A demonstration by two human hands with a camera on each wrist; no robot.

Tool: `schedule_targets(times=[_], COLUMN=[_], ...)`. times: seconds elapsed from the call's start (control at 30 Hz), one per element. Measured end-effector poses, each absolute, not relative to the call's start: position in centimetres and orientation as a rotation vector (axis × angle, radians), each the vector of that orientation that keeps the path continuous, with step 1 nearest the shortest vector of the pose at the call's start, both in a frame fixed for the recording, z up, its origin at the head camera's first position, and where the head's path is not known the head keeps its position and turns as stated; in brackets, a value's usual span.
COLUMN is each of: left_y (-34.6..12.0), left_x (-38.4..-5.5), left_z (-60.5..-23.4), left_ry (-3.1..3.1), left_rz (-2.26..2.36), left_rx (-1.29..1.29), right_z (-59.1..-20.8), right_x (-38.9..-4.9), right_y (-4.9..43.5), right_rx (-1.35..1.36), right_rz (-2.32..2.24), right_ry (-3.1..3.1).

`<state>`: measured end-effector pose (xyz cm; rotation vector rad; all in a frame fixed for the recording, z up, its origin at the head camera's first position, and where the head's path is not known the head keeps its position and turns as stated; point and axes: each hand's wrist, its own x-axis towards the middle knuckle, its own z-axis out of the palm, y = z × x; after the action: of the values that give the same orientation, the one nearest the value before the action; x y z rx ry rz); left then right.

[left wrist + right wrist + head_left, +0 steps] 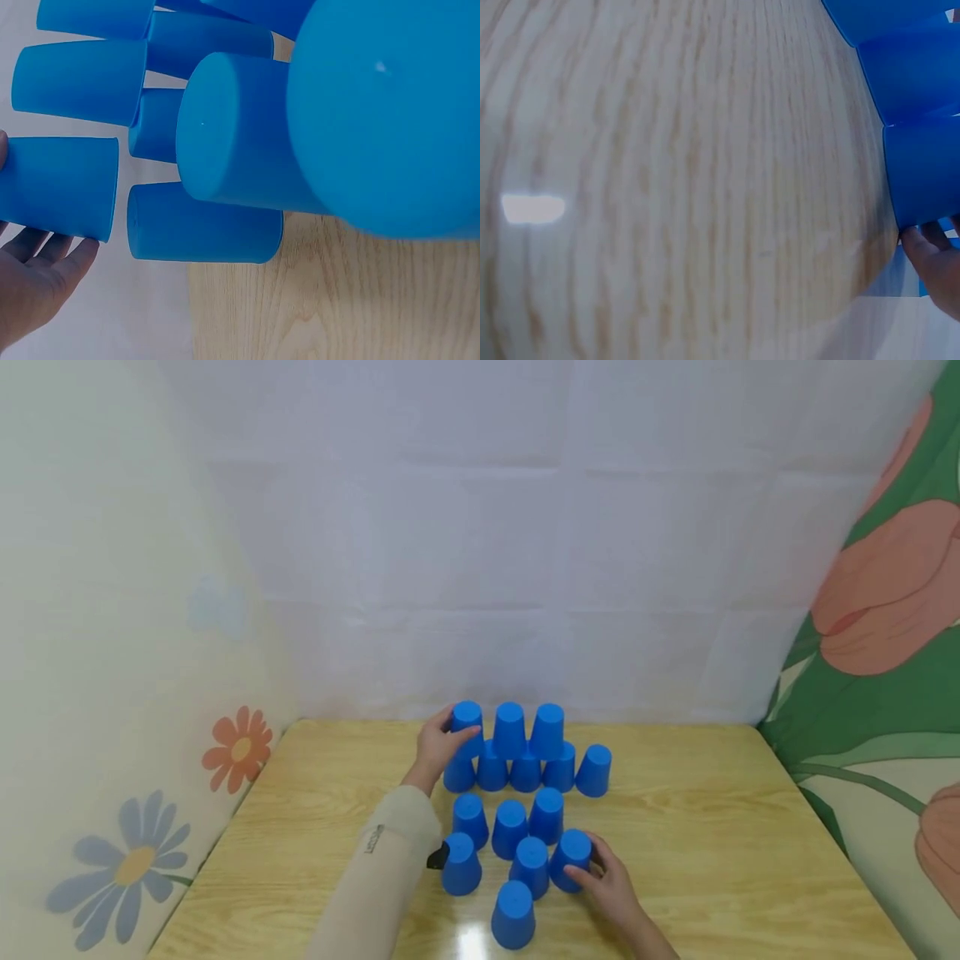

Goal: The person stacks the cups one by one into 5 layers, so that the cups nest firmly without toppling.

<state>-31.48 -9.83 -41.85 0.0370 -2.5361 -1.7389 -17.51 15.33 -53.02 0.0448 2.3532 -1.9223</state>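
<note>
My left hand [438, 747] grips an upside-down blue cup [468, 716] at the left end of the upper row of cups. In the left wrist view a gap shows between the rim of that held cup [60, 184] and the cup [202, 225] of the row below. Two more cups, one of them the middle cup [510, 731], stand beside it on the bottom row. At the front right, my right hand [611, 885] holds another upside-down blue cup [572, 856], thumb on the near side and fingers behind.
The bottom row of several cups runs along the back, ending at a right-end cup [594, 771]. Several loose upside-down cups, among them a front cup [513, 916] and a left cup [461, 865], stand on the wooden table [712, 827]. A white cloth [480, 568] hangs behind.
</note>
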Motion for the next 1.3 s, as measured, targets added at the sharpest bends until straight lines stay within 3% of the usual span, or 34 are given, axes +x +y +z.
schedule_targets(times=[1.3], left_y=[-8.7], left_x=[-32.5], left_z=[-42.8], left_ry=[-2.576], left_rz=[-1.733], left_rx=[0.088], right_z=[-53.4], right_x=[-17.5], right_y=[15.4], right_rx=[0.036], right_rz=[-1.933], right_ry=[2.339])
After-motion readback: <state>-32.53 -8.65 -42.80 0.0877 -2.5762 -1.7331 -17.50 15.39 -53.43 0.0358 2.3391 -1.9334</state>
